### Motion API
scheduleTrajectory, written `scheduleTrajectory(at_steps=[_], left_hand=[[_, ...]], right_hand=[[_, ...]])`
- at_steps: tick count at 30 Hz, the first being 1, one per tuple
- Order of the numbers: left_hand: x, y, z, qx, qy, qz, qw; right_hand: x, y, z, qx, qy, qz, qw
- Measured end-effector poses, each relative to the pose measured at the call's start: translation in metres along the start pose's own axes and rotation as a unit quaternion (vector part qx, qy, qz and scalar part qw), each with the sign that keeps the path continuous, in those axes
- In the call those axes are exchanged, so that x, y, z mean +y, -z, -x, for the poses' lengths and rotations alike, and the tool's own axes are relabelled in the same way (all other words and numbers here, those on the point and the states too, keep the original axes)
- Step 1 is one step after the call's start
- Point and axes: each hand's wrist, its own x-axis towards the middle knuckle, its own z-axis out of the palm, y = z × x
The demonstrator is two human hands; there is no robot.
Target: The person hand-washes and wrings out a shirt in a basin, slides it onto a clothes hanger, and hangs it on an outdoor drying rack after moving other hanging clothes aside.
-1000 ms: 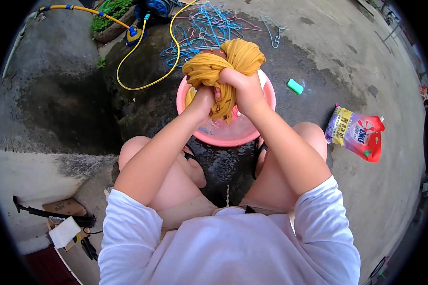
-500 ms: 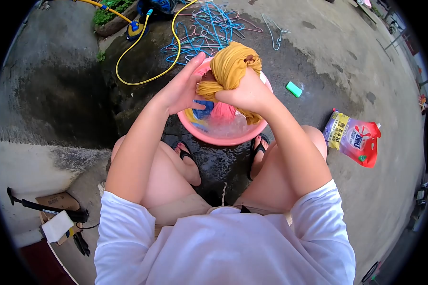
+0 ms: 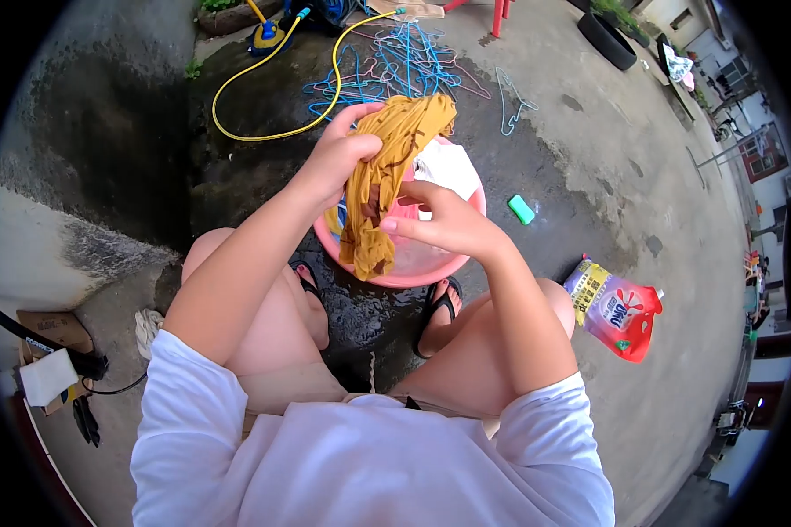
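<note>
A mustard-yellow cloth with brown patches point(image 3: 391, 149) hangs, partly loosened, over the pink basin point(image 3: 455, 263). My left hand point(image 3: 336, 158) grips its upper left part between thumb and fingers. Beside the cloth's right edge is my right hand point(image 3: 444, 220), thumb and fingers apart, with nothing held between them. White cloth point(image 3: 448, 169) lies at the basin's right side, above pink cloth and cloudy water. Part of the basin's contents is hidden by the yellow cloth.
Blue and pink hangers point(image 3: 404, 61) lie in a heap beyond the basin, near a yellow hose point(image 3: 228, 97). To the right are a green soap bar point(image 3: 521, 209) and a detergent bag point(image 3: 613, 307). A cardboard box point(image 3: 54, 329) stands at the left.
The yellow cloth has gone from a twisted bundle to hanging more loosely. My left hand has taken hold of it, and my right hand has let go. The view has shifted right.
</note>
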Motion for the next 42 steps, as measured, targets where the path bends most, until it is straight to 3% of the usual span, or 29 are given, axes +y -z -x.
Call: scheduleTrajectory(at_steps=[2, 4, 8, 9, 10, 12, 16, 21, 24, 25, 30, 31, 34, 35, 40, 42], left_hand=[[0.003, 0.001, 0.001, 0.003, -0.014, 0.03, 0.999], [0.012, 0.001, 0.007, -0.013, -0.038, 0.038, 0.998], [0.015, -0.002, 0.015, -0.095, -0.063, -0.034, 0.993], [0.009, -0.004, 0.016, -0.125, -0.057, -0.036, 0.99], [-0.002, -0.003, 0.01, -0.139, -0.112, -0.1, 0.979], [-0.017, -0.012, 0.014, -0.156, -0.099, -0.117, 0.976], [-0.027, -0.026, 0.021, -0.195, -0.088, -0.21, 0.954], [-0.019, -0.046, 0.03, -0.255, -0.096, -0.181, 0.945], [-0.023, -0.053, 0.028, -0.279, -0.005, -0.192, 0.941], [-0.031, -0.056, 0.028, -0.239, -0.021, -0.178, 0.954], [-0.041, -0.059, 0.026, -0.213, 0.013, -0.205, 0.955], [-0.041, -0.06, 0.026, -0.211, 0.02, -0.215, 0.953], [-0.042, -0.062, 0.029, -0.211, 0.042, -0.178, 0.96], [-0.043, -0.062, 0.03, -0.207, 0.025, -0.172, 0.963], [-0.046, -0.06, 0.028, -0.224, 0.006, -0.212, 0.951], [-0.047, -0.062, 0.032, -0.175, -0.005, -0.229, 0.958]], right_hand=[[0.006, 0.019, -0.009, 0.008, -0.149, -0.306, 0.94], [0.005, 0.031, -0.01, 0.066, -0.164, -0.4, 0.899], [-0.003, 0.032, -0.012, 0.102, -0.046, -0.545, 0.831], [-0.004, 0.029, -0.014, 0.109, 0.007, -0.603, 0.79], [-0.001, 0.026, -0.02, 0.145, 0.049, -0.637, 0.755], [-0.003, 0.028, -0.02, 0.198, 0.026, -0.597, 0.777], [-0.024, 0.03, -0.015, 0.264, 0.052, -0.62, 0.737], [-0.032, 0.024, -0.02, 0.285, 0.087, -0.599, 0.743], [-0.035, 0.021, -0.018, 0.251, 0.097, -0.592, 0.759], [-0.034, 0.023, -0.016, 0.232, 0.099, -0.582, 0.773], [-0.038, 0.027, -0.009, 0.201, 0.067, -0.554, 0.805], [-0.044, 0.024, -0.011, 0.235, 0.046, -0.555, 0.797], [-0.045, 0.026, -0.011, 0.203, 0.027, -0.578, 0.79], [-0.049, 0.023, -0.011, 0.224, 0.005, -0.526, 0.82], [-0.043, 0.025, -0.011, 0.187, -0.004, -0.53, 0.827], [-0.041, 0.026, -0.013, 0.183, -0.009, -0.542, 0.82]])
